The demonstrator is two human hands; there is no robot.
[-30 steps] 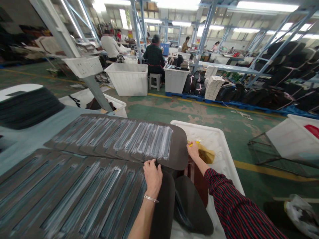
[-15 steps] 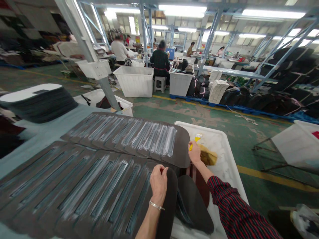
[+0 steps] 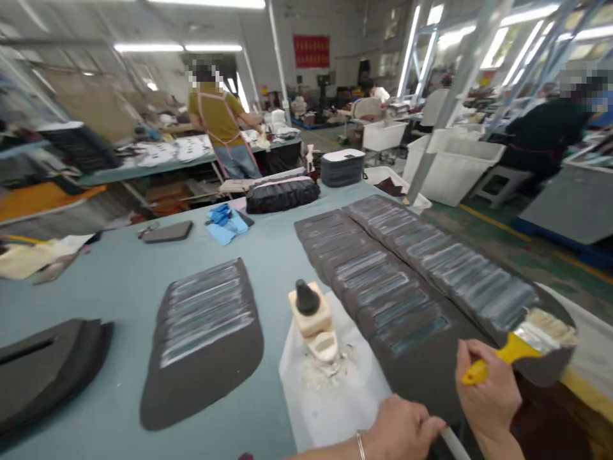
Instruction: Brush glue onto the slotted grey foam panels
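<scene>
My right hand (image 3: 491, 390) grips the yellow handle of a flat paintbrush (image 3: 527, 348). Its pale bristles point right, over the near end of the far row of dark panels (image 3: 510, 271). My left hand (image 3: 405, 425), with a bangle at the wrist, is curled closed at the bottom edge, beside the near row of dark panels (image 3: 407, 370). A pale strip shows by its thumb; whether the fingers hold it is unclear. Both rows overlap like shingles, with whitish smears around their slots. Left of them, a cream bottle-like container with a black knob (image 3: 313, 319) stands on a white sheet (image 3: 306, 415).
Further left on the blue-green table (image 3: 268, 275) lie a small stack of smeared panels (image 3: 204, 345) and a thicker dark stack (image 3: 48, 370). Behind are blue cloth (image 3: 225, 223), a black bundle (image 3: 282, 193) and a round-ended stack (image 3: 342, 169). A person (image 3: 223, 121) stands at another table.
The view has swung to the left, bringing the container and more of the table into sight. The brush has gone from over the white tray to above the panels, bristles now pointing right.
</scene>
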